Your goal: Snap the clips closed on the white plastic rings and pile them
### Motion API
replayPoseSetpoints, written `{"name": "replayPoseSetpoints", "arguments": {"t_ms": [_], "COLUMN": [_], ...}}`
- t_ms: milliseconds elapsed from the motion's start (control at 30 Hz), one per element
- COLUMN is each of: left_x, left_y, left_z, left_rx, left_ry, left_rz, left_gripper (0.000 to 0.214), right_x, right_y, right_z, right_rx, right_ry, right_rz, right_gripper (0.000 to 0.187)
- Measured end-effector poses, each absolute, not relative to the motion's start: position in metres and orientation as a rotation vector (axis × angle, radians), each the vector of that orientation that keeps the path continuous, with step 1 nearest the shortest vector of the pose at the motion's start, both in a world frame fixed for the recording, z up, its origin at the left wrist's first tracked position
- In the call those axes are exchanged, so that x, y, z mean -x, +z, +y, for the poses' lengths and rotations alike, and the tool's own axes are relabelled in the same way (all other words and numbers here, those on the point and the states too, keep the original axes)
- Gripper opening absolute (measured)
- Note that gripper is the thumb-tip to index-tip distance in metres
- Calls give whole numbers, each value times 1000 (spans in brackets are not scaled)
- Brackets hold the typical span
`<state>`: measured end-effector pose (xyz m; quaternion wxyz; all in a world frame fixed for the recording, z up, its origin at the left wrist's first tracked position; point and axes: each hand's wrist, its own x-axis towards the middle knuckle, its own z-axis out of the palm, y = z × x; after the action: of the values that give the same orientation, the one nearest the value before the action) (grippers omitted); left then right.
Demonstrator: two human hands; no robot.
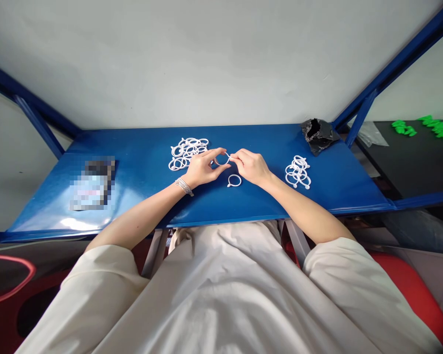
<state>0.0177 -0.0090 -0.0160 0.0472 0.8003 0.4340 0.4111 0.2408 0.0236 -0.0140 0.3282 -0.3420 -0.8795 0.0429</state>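
Note:
Between my two hands is a white ring, held just above the blue table. My left hand curves its thumb and fingers around the ring's left side. Pinched at the ring's right edge are the fingertips of my right hand; the small part they grip is mostly hidden. Another white ring with a small knob lies flat on the table just below my hands. A heap of similar white rings spreads beside and partly behind my left hand. Off to the right of my right forearm lies a smaller pile of white rings.
A crumpled black plastic bag sits at the table's back right corner. On the left of the blue table lies a pixelated object. Blue metal posts rise at both sides. Green pieces lie on a dark neighbouring table.

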Motion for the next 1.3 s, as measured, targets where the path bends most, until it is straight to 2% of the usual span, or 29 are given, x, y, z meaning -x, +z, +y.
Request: {"name": "replayPoseSetpoints", "arguments": {"t_ms": [667,867,1067,1300], "left_x": [-22,-23,-24,-22], "left_y": [-21,-22,-22,-20], "left_z": [-9,-11,-10,-9], "left_rx": [-2444,-2425,-2383,-2451], "left_ry": [1205,1206,1184,1173], "left_rz": [1349,1404,1416,1367], "left_gripper": [48,56,73,64], "right_x": [-249,-242,-238,-238], "right_y": [2,4,-3,-6], "right_z": [34,26,27,27], "right_rx": [778,811,752,734], "right_ry": [315,670,1018,1110], "right_rz": [-2173,-2091,-2005,-1973], "right_gripper": [25,30,42,51]}}
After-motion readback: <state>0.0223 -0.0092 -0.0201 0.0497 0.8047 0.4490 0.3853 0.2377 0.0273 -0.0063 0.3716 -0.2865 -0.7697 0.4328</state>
